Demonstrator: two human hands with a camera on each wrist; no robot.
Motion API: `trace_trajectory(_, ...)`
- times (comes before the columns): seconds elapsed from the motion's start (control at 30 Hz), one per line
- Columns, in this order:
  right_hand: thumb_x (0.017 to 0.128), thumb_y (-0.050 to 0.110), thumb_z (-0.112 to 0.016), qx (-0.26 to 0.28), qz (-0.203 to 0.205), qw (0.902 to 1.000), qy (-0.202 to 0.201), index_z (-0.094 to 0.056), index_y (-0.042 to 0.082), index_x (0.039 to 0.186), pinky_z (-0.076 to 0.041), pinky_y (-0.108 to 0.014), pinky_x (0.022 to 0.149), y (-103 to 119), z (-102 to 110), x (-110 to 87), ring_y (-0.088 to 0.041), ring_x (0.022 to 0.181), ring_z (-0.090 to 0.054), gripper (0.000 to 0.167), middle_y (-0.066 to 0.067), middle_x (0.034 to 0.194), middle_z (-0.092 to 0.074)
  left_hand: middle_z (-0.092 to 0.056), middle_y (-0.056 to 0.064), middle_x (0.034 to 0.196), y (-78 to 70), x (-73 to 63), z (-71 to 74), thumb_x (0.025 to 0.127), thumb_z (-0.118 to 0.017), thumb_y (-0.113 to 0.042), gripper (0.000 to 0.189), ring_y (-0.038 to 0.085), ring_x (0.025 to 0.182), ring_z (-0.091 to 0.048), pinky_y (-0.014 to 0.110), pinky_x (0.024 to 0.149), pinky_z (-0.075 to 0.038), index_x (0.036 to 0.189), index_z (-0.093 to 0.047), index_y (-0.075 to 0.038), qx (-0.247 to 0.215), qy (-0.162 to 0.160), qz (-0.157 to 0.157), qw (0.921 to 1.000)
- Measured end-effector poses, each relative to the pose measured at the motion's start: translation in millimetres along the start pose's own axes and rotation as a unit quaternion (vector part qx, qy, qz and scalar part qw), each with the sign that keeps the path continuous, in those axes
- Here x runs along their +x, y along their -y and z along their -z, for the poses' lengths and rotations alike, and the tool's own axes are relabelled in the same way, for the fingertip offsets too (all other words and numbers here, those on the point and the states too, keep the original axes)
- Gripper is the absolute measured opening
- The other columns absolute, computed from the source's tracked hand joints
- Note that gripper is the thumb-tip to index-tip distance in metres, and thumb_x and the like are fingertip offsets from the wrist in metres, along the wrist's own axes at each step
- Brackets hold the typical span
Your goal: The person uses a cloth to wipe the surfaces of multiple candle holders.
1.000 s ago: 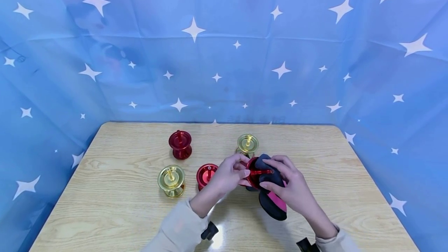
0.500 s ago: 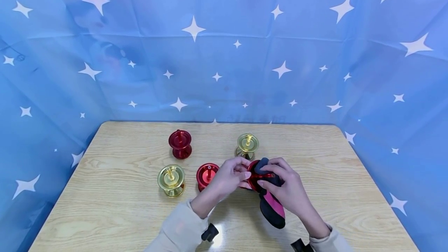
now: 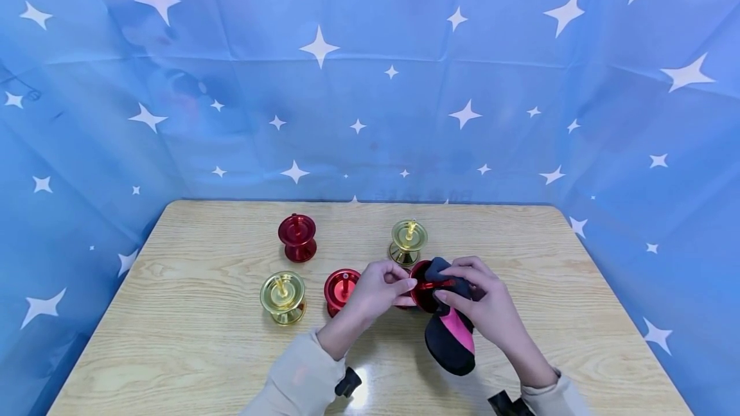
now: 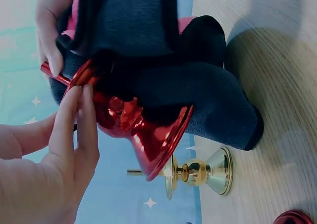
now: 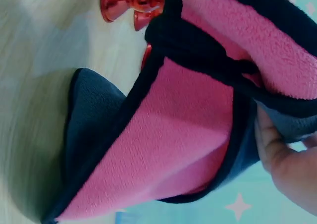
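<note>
My left hand (image 3: 378, 291) grips the rim of a shiny red metal candle holder (image 4: 161, 140), which is tilted over with its spike toward the right hand. A cleaning cloth (image 5: 163, 120), dark grey on one side and pink on the other with black edging, is bunched in my right hand (image 3: 488, 307). Part of the cloth presses into the holder's dish around the red spike, and its loose end hangs down over the table. In the left wrist view the cloth also drapes behind the holder's flared base.
Just behind the hands stands a gold candle holder (image 3: 409, 239). A red candle holder (image 3: 341, 289) is close beside the left wrist, with another gold holder (image 3: 283, 297) farther left. A second standing red holder (image 3: 297, 236) is at the back left of the wooden table (image 3: 191, 262).
My right hand shifted toward the left hand and then back right, with the cloth's hanging end swinging along. The left hand and the held candle holder have barely moved.
</note>
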State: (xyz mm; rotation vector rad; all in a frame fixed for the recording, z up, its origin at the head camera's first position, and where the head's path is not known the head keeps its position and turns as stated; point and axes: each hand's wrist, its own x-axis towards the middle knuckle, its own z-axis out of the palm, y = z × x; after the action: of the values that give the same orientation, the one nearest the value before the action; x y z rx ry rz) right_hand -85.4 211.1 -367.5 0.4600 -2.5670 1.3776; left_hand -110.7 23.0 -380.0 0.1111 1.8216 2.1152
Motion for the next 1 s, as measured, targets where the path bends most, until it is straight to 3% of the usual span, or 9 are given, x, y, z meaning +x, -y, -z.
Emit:
trace_trajectory(0.2, 0.078, 0.0, -0.07, 0.068, 0.005, 0.9977, 0.003, -0.066, 0.004, 0.099, -0.049, -0.023, 0.058, 8, 17, -1.0, -0.014, 0.081, -0.053, 0.022, -0.006, 0.104, -0.052, -0.056, 0.009, 0.077, -0.7, -1.6, 2.0, 0.086, -0.057, 0.006, 0.008, 0.018, 0.061, -0.063, 0.031, 0.063, -0.055, 0.089, -0.055, 0.013, 0.018, -0.012, 0.005, 0.9997)
trace_trajectory(0.4, 0.078, -0.003, -0.068, 0.081, 0.015, 0.9964, 0.019, -0.063, 0.001, 0.108, -0.051, -0.025, 0.055, 9, 27, -1.1, -0.014, 0.08, -0.056, 0.03, -0.007, 0.11, -0.048, -0.051, 0.007, 0.078, -0.7, -1.1, 5.4, 0.091, -0.051, 0.002, 0.009, 0.013, 0.056, -0.057, 0.031, 0.064, -0.055, 0.096, -0.052, 0.009, -0.005, 0.006, 0.009, 0.9999)
trace_trajectory(0.6, 0.078, 0.003, -0.071, 0.037, 0.056, 0.9906, 0.119, -0.056, 0.004, 0.122, -0.051, -0.024, 0.067, 2, 19, -1.0, -0.013, 0.094, -0.051, 0.047, -0.008, 0.118, -0.041, -0.054, 0.011, 0.085, -3.4, -2.6, 6.3, 0.093, -0.047, 0.0, 0.014, 0.014, 0.058, -0.055, 0.031, 0.061, -0.055, 0.103, -0.054, 0.008, 0.019, 0.041, 0.006, 0.999)
trace_trajectory(0.7, 0.075, 0.004, -0.073, -0.012, 0.087, 0.9856, 0.144, -0.055, 0.007, 0.123, -0.049, -0.025, 0.074, -1, 14, -1.2, -0.015, 0.101, -0.047, 0.052, -0.007, 0.119, -0.041, -0.053, 0.011, 0.084, -4.1, -4.0, 6.9, 0.093, -0.048, -0.002, 0.014, 0.017, 0.057, -0.056, 0.034, 0.06, -0.055, 0.102, -0.056, 0.006, 0.047, 0.045, 0.001, 0.9979)
trace_trajectory(0.87, 0.067, -0.001, -0.078, -0.086, 0.133, 0.9796, 0.123, -0.061, 0.01, 0.115, -0.048, -0.03, 0.074, -6, 3, -1.8, -0.017, 0.1, -0.047, 0.052, -0.003, 0.114, -0.046, -0.048, 0.008, 0.076, -2.3, -5.4, 6.7, 0.094, -0.049, -0.004, 0.013, 0.03, 0.059, -0.06, 0.042, 0.06, -0.055, 0.101, -0.057, 0.004, 0.075, 0.053, -0.003, 0.9958)
trace_trajectory(1.0, 0.065, -0.003, -0.079, -0.084, 0.141, 0.982, 0.093, -0.064, 0.011, 0.105, -0.05, -0.031, 0.073, -9, -6, -3.3, -0.016, 0.095, -0.051, 0.045, 0.0, 0.109, -0.049, -0.048, 0.007, 0.075, 2.5, -3.5, 6.2, 0.093, -0.049, -0.003, 0.013, 0.025, 0.058, -0.059, 0.044, 0.06, -0.054, 0.101, -0.057, 0.004, 0.082, 0.058, -0.011, 0.9949)
